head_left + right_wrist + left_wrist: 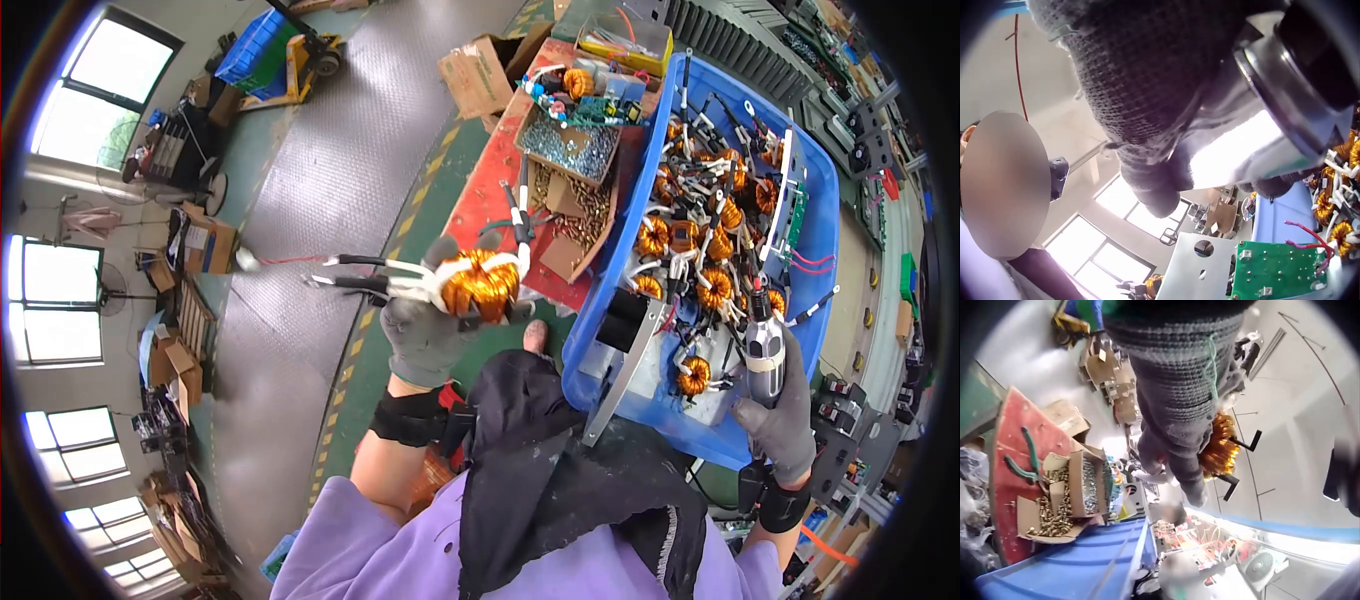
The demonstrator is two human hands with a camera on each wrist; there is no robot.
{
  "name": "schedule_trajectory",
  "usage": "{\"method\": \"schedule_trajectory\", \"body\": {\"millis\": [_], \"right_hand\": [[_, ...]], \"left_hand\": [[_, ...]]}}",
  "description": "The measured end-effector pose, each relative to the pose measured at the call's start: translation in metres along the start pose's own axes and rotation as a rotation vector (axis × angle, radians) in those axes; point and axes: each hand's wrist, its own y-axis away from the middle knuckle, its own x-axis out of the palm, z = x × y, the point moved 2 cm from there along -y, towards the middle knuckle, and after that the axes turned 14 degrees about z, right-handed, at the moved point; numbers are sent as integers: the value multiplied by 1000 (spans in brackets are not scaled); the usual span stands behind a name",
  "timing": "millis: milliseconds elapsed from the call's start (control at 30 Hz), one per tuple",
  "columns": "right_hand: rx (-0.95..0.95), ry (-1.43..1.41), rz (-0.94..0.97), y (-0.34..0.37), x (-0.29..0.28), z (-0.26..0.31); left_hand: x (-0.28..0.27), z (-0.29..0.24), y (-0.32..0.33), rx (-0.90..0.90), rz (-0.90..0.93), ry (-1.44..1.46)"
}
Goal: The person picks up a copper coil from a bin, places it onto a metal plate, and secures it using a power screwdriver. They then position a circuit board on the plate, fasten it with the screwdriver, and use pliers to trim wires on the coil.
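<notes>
Coil (482,288) (copper-coloured) sits gripped in the left hand (425,338)

Workshop interior, daylit. Pale wall (203,32) ran down the left of the head view, with a row of dark-framed windows (58,312), panes blown out white. Grey metallic walkway (265,330) crossed the green floor (412,165); yellow-black striped tape (345,392) edged it. Cardboard boxes (207,240), a wooden pallet (197,312) and a yellow pallet truck (298,72) stood along the far side. Red tabletop (487,185) sat nearer. Left wrist view caught a long, glaring bright strip (1285,540).
</notes>
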Motion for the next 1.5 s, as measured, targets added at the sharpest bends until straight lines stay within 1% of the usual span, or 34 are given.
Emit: {"method": "schedule_trajectory", "body": {"millis": [33, 67, 133, 167, 233, 267, 300, 333, 367, 400, 433, 500, 567, 667, 700, 733, 800, 833, 867, 900, 933, 967, 1000, 1067, 1133, 1200, 1233, 1300, 1333, 1367, 1400, 1433, 1467, 1500], "right_hand": [[-34, 40, 13, -1, -2, -4], [-10, 52, 14, 1, -6, -10], [58, 83, 98, 7, -12, -19], [43, 15, 143, 11, -13, -25], [144, 158, 233, 23, -18, -28], [199, 247, 273, 27, -22, -32], [40, 434, 310, 27, -22, -38], [49, 431, 308, 27, -22, -43], [-5, 541, 344, 25, -18, -44], [-63, 652, 382, 23, -13, -42], [-32, 693, 379, 19, -7, -36], [-55, 713, 393, 14, -3, -41], [-86, 742, 412, 9, 1, -42], [-111, 779, 424, 5, 5, -40], [-109, 790, 433, 3, 5, -38], [-113, 785, 436, 1, 6, -34], [-113, 800, 458, -2, 7, -30], [-109, 798, 462, -2, 5, -31], [-104, 794, 467, -3, 6, -30], [-18, 816, 478, -4, 7, -26], [-13, 834, 494, -5, 8, -26], [-85, 851, 475, -5, 8, -26], [-158, 867, 459, -5, 7, -25], [-117, 887, 500, -2, 3, -25], [-11, 806, 487, -1, 2, -25], [35, 826, 480, -2, 5, -24], [13, 885, 451, -3, 7, -21], [-67, 1036, 424, -5, 11, -16], [-64, 1047, 431, -5, 14, -15], [-77, 1046, 420, -5, 17, -13], [-88, 1043, 408, -4, 20, -13], [-34, 1008, 390, -2, 20, -14], [-32, 1014, 397, -1, 21, -16], [-37, 975, 389, -1, 21, -18]], "left_hand": [[-5, 11, 9, 12, -34, 24], [-10, 22, 18, 24, -72, 54], [-6, 38, 23, 14, -58, 194], [-2, 46, 24, 24, -67, 214], [5, 57, 23, -1, -190, 68], [3, 62, 24, -2, -195, 79], [1, 66, 26, -26, -244, 66], [-2, 69, 27, -53, -292, 51], [-3, 69, 28, -106, -251, -4], [0, 75, 27, -81, -249, 101], [4, 79, 26, -73, -287, 92], [10, 86, 23, -66, -329, 77], [14, 93, 21, 107, -313, 104], [7, 98, 15, 169, -386, 158], [5, 97, 10, 148, -302, 236], [5, 99, 8, 164, -305, 245], [9, 105, 2, 242, -412, 6], [8, 108, 0, 259, -425, 93], [4, 112, 0, 231, -353, 93], [1, 116, 0, 257, -309, 88], [0, 118, -1, 284, -264, 82], [-1, 119, 1, 286, -238, 65], [-5, 121, 4, 282, -260, 51], [-8, 126, 5, 318, -252, 70], [-2, 129, 5, 303, -379, 81], [-7, 132, 3, 343, -314, 105], [-7, 131, 5, 324, -353, 92], [-7, 137, 3, 350, -323, 130], [-8, 140, 2, 359, -326, 159], [-7, 140, 4, 400, -197, 301], [-7, 141, 5, 407, -200, 308], [-5, 140, 5, 420, -206, 310], [-2, 139, 5, 432, -213, 311], [2, 134, 6, 397, -251, 247]]}}
